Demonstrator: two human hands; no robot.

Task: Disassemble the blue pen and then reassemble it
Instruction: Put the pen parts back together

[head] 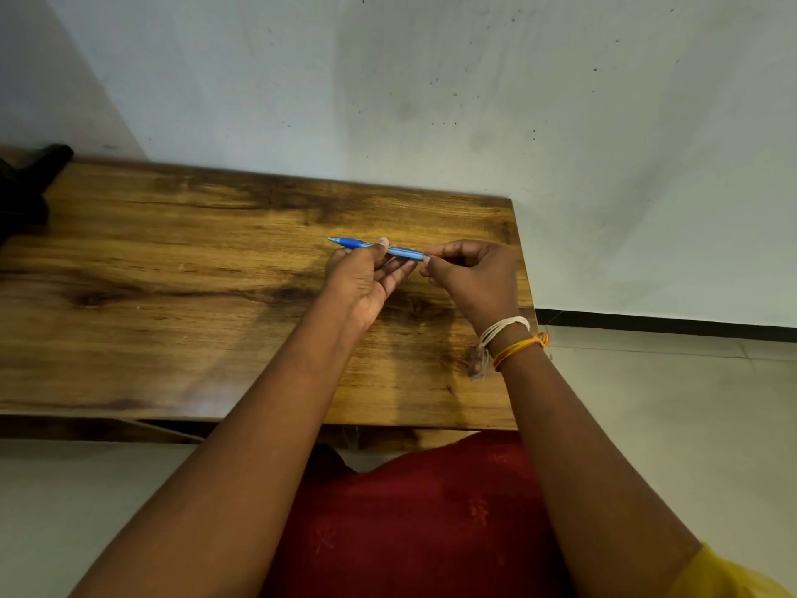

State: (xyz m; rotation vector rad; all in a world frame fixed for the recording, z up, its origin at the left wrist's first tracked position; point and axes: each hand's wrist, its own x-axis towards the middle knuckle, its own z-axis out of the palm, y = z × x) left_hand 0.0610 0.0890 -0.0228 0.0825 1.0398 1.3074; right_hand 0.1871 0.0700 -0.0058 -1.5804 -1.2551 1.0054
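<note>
The blue pen (405, 251) is held level above the wooden table (194, 269), its tip pointing left. My left hand (366, 278) grips the barrel near the middle, thumb on top, with the blue grip and tip sticking out past the thumb. My right hand (472, 276) pinches the pen's right end between thumb and forefinger. The end piece itself is hidden by those fingertips. The pen looks in one piece.
A black object (30, 187) lies at the table's far left edge. The table's right edge runs just beside my right hand, with tiled floor (668, 403) beyond. A white wall (431, 101) stands directly behind the table.
</note>
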